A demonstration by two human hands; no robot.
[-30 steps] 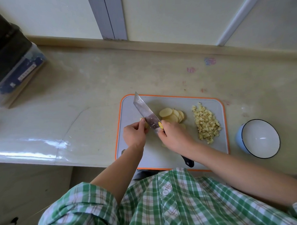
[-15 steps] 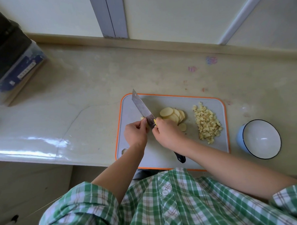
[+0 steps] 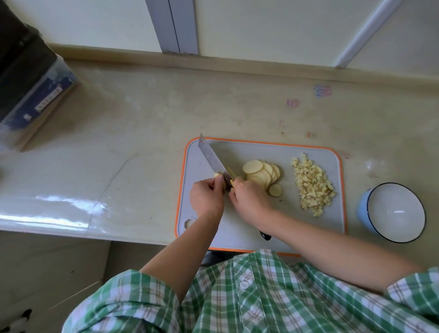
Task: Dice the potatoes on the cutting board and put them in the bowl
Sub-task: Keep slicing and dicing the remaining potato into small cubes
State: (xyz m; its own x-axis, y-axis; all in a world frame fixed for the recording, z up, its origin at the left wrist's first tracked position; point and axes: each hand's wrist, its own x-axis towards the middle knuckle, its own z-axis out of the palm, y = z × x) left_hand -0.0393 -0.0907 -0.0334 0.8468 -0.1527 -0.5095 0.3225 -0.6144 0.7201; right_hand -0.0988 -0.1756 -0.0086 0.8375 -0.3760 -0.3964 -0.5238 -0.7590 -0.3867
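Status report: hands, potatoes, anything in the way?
Right hand grips knife; left hand pinches potato end. Slices and diced pile on board; bowl empty. Nothing in the way.

place: home kitchen, probably | evidence: cutting board [image 3: 263, 149], knife [image 3: 210, 156], bowl [image 3: 363, 210], countertop [image 3: 161, 118]
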